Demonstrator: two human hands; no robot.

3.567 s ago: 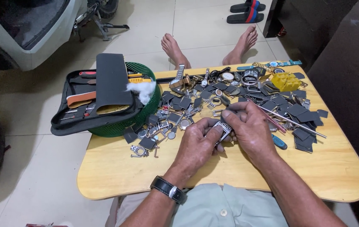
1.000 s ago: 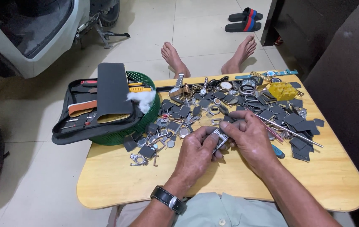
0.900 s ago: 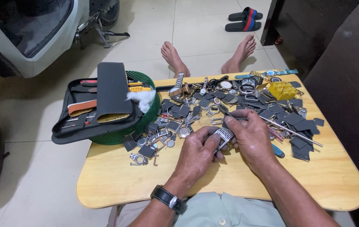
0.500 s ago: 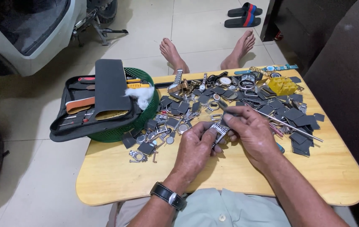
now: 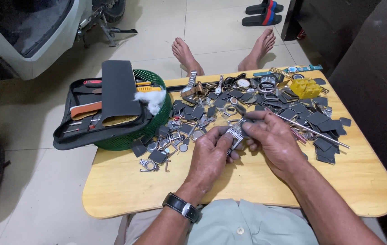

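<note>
My left hand [image 5: 211,154] and my right hand [image 5: 270,138] meet over the middle of a low wooden table [image 5: 125,181]. Between their fingers is a silver metal watch band [image 5: 235,134], which both hands grip. My right hand also pinches a thin dark tool [image 5: 241,115] against the band. A black wristwatch [image 5: 182,208] sits on my left wrist. Behind the hands lies a heap of watch parts [image 5: 248,97]: dark square pieces, watch faces, metal bands.
A green basket [image 5: 162,115] at the table's left holds an open black tool case [image 5: 112,102] and white cotton. A yellow block [image 5: 305,87] and long metal tweezers [image 5: 311,130] lie right. My bare feet [image 5: 186,52] rest beyond the table; sandals [image 5: 261,8] lie further off.
Both hands have stayed on the watch band and shifted only slightly. The camera view has wobbled a little.
</note>
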